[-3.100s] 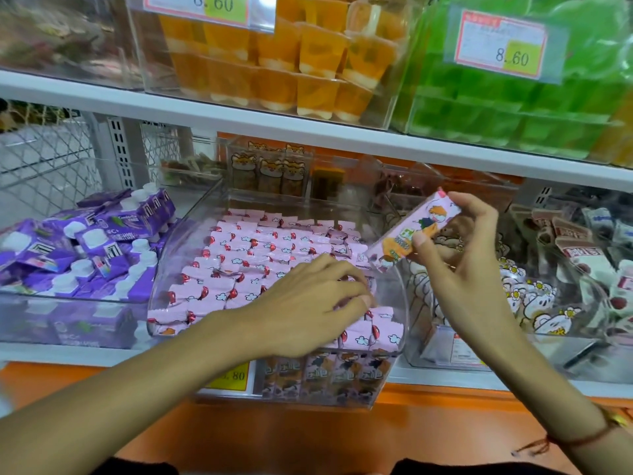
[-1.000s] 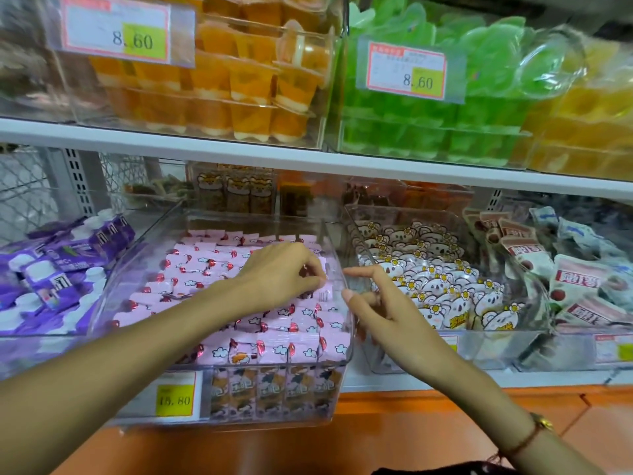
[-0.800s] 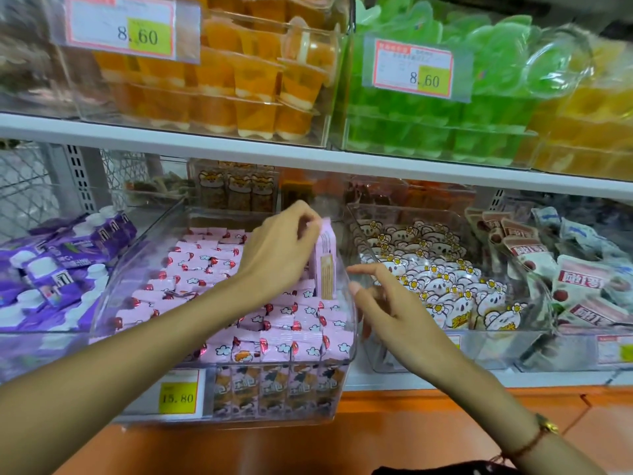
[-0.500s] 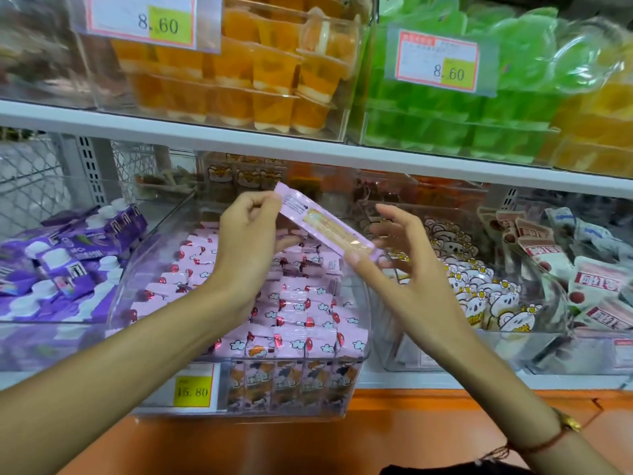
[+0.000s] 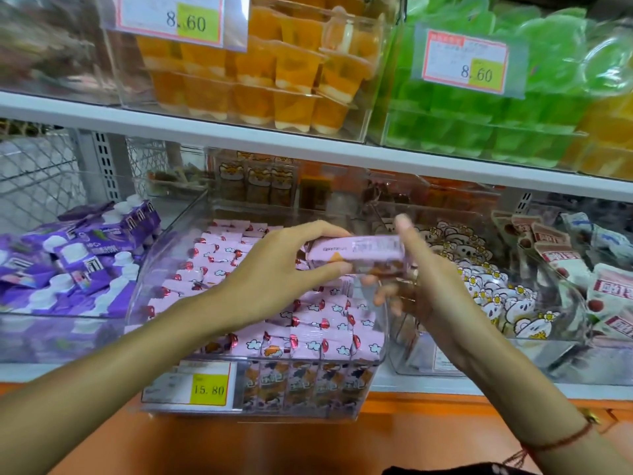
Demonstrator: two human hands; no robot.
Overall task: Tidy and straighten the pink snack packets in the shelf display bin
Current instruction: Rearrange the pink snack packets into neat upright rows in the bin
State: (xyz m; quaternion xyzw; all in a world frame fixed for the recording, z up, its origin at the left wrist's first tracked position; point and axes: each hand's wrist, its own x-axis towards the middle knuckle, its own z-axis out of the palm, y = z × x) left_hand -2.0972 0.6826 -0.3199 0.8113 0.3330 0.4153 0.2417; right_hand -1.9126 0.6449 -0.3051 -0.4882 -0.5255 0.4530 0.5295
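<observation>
One pink packet [image 5: 356,256] is pinched at its ends by left hand [image 5: 274,269] and right hand [image 5: 424,286], both grips closed. The clear bin [image 5: 383,323] below is filled with rows of pink packets [image 5: 308,323].

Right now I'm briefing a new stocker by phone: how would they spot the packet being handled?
Find the clear plastic display bin with the yellow 15.80 price tag, on the lower shelf. Above it, the left hand and right hand hold one long pink snack packet. It alone is lifted, lying crosswise.

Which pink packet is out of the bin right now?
The pink packet held level between left hand and right hand, above the clear bin; the others lie in rows inside.
</observation>
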